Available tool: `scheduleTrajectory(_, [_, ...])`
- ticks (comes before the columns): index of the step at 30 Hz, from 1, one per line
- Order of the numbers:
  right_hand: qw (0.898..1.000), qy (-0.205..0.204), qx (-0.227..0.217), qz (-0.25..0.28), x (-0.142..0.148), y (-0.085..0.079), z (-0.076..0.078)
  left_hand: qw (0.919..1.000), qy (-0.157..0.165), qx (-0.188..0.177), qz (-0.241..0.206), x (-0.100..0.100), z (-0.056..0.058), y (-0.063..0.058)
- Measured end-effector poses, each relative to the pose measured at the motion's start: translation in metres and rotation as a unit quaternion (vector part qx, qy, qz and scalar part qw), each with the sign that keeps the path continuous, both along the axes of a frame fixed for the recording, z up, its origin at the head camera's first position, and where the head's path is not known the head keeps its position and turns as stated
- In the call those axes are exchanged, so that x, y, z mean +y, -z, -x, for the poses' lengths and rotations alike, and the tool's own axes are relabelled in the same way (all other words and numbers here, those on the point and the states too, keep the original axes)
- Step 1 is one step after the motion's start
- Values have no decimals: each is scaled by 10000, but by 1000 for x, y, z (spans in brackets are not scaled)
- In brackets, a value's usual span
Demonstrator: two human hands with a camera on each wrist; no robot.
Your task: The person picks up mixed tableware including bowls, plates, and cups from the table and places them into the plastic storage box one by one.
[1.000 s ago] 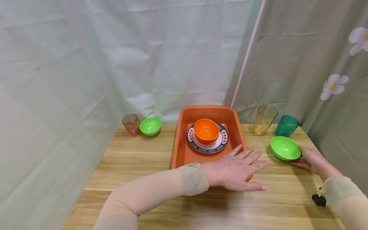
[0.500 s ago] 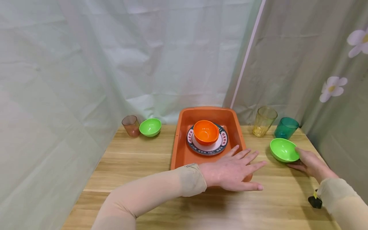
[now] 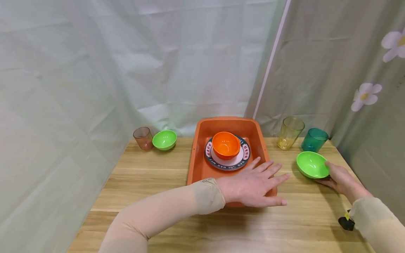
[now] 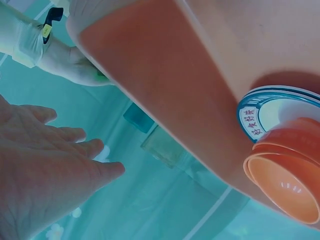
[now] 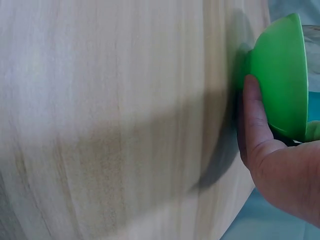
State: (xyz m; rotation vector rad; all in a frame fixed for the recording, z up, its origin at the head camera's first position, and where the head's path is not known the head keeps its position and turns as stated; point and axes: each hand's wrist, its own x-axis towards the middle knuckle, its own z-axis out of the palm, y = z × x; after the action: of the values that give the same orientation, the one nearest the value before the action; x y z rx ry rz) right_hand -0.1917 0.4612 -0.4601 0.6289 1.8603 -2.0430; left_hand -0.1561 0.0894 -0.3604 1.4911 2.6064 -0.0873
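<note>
Two bare hands are shown in beige sleeves over a light wood-grain tabletop (image 3: 152, 196). Nearest, lower right of frame: a small black block with a yellow tab (image 3: 346, 224) is worn at the right wrist. Left hand (image 3: 253, 186) is held below centre, back of hand up, fingers spread, over the near right corner of a rectangular orange-brown tray (image 3: 207, 174); contact with the tray can't be told from the head view. Right hand (image 3: 341, 181), right of frame: a shiny bright-green round bowl (image 3: 312, 164) is pinched at its right side, thumb at rim, fingers under the base. Bowl is positioned mouth up, just in front of the teal cup; whether wood is touched can't be told.

Further back, centre: round white plates with a dark lettered rim (image 3: 227, 167) are stacked in the tray, glossy orange bowls (image 3: 226, 144) nested on top. Left of the tray, a second green bowl (image 3: 165, 140) is placed just beside a see-through brownish-pink cup (image 3: 144, 139). Right of it, a clear yellow tumbler (image 3: 289, 135) and a translucent teal cup (image 3: 314, 141) are stood. Whole background is covered by a pale curtain (image 3: 177, 63), flowers printed upper right.
</note>
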Motion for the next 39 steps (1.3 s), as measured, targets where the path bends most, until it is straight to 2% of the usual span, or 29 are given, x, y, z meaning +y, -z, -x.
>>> scheduleTrajectory(5, [9985, 116, -9, 528, -5, -5, -5, 9999, -16, -65, -103, -8, 1, 2])
scheduleTrajectory(10, [9937, 71, 67, 1117, -12, -14, -7, 9996, -175, -197, -141, -21, 5, 0])
scheduleTrajectory(18, [9815, -148, 695, 1779, -24, -34, -10, 9978, -428, -264, -433, -50, 18, -2])
scheduleTrajectory(21, [9725, -145, 812, 2176, -33, -44, -11, 9976, -455, -179, -497, -61, 23, -3])
scheduleTrajectory(24, [9658, -209, 936, 2409, -44, -57, -13, 9973, -534, 83, -488, -72, 28, -4])
scheduleTrajectory(28, [9638, -401, 1087, 2400, -61, -72, -15, 9957, -690, 379, -487, -84, 34, -6])
scheduleTrajectory(32, [9619, -602, 1182, 2392, -79, -85, -19, 9940, -791, 519, -554, -96, 39, -5])
scheduleTrajectory(35, [9618, -737, 1236, 2330, -93, -93, -21, 9930, -899, 520, -560, -106, 41, -4])
scheduleTrajectory(39, [9667, -890, 1284, 2025, -115, -103, -23, 9915, -1068, 461, -584, -122, 43, -2])
